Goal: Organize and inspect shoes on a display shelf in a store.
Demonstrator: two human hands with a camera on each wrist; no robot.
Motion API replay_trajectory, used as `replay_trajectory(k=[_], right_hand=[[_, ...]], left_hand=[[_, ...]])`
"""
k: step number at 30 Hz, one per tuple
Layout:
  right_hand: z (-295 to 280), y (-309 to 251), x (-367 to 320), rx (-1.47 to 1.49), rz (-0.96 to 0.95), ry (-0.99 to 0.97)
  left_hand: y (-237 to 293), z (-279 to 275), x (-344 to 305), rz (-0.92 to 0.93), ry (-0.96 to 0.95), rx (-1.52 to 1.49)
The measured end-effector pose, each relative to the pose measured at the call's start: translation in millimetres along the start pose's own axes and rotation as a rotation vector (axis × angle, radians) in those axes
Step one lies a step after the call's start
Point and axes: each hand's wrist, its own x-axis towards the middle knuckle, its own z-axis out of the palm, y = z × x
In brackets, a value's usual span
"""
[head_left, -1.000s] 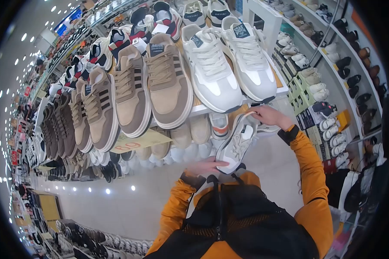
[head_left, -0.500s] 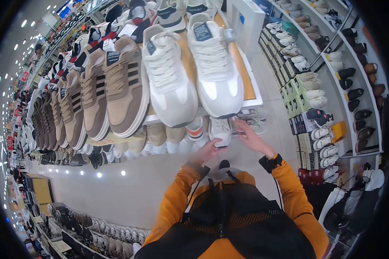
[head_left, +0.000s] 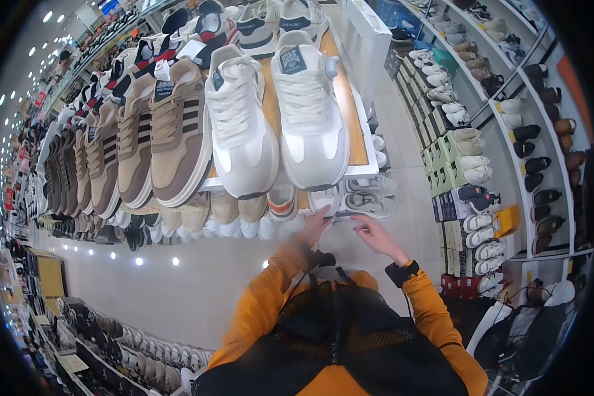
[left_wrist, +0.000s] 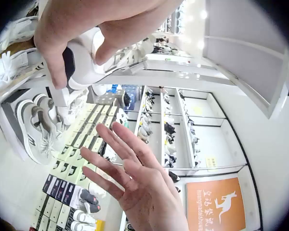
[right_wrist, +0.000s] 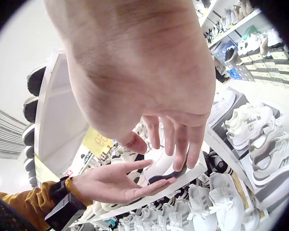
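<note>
My left hand (head_left: 313,228) is at the toe of a white sneaker (head_left: 325,200) on the display's lower level. In the left wrist view its thumb and a finger lie on either side of the white toe (left_wrist: 83,65), one across the dark sole. Just to the right, my right hand (head_left: 374,235) is held apart from the sneaker in the head view, fingers spread and empty. The left wrist view shows that right hand (left_wrist: 144,187) with its fingers extended. The sneaker's heel is hidden under the upper shelf.
Above stand a pair of large white sneakers (head_left: 310,125) and a row of beige-brown sneakers (head_left: 178,138). An orange-trimmed shoe (head_left: 282,204) sits left of the handled sneaker, grey-white sneakers (head_left: 371,197) right. Stacked shoe boxes (head_left: 442,171) and wall shelves (head_left: 508,119) line the right side.
The white sneaker went from both hands forward onto the lower level. My right hand let go of its heel end and drew away to the right; my left stayed at the toe.
</note>
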Motion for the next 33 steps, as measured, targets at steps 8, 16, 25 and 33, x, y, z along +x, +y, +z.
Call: replay_trajectory(k=[8, 16, 25, 33], right_hand=[[38.7, -14.7, 23.2, -0.093, -0.039, -0.143], [103.9, -37.3, 60.5, 0.391, 0.346, -0.118], [144.2, -61.6, 132.8, 0.925, 0.561, -0.224], [128.0, -68.1, 161.0, 0.938, 0.503, -0.15]], left_hand=[[13.2, -39.5, -73.2, -0.095, -0.173, 0.216], [35.2, -87.2, -164.7, 0.014, -0.223, 0.442], [83.2, -146.6, -224.7, 0.085, -0.125, 0.392], [124.8, -183.0, -251.1, 0.12, -0.131, 0.398]])
